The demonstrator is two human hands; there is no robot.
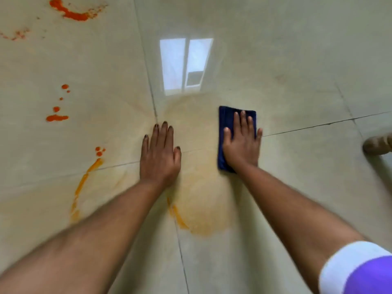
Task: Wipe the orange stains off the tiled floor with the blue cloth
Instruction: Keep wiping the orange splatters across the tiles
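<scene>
Both hands are down on the glossy tiled floor (pixel 275 60). The right hand (pixel 241 141) lies flat on the blue cloth (pixel 226 124), fingers straight and slightly fanned, thumb out to the left over the cloth's left half, little finger reaching past its right edge onto bare tile. The cloth is folded into a rectangle with its long axis running near to far, the far short edge pointing away from the person; it sits right of centre, just right of where the grout lines cross. Its near end disappears under the wrist, and the hand hides much of the right side, so the near corners cannot be made out.

The left hand (pixel 160 153) presses palm-down on the floor to the left of the cloth, apart from it, fingers straight and close together, thumb out to the right.

Between the arms spreads a pale orange smear (pixel 201 209), with a sharper streak at its near-left rim. Further left, a thin orange arc (pixel 84 181), then bright drops (pixel 56 117), and a thick red-orange splash (pixel 72 14) in the far left corner. The edges of the smear are blurred.

A window reflection (pixel 184 64) shines beyond the hands. At the right border a tan shape (pixel 377 144) is cut off and unidentifiable. A white and purple sleeve (pixel 358 272) shows near right.
</scene>
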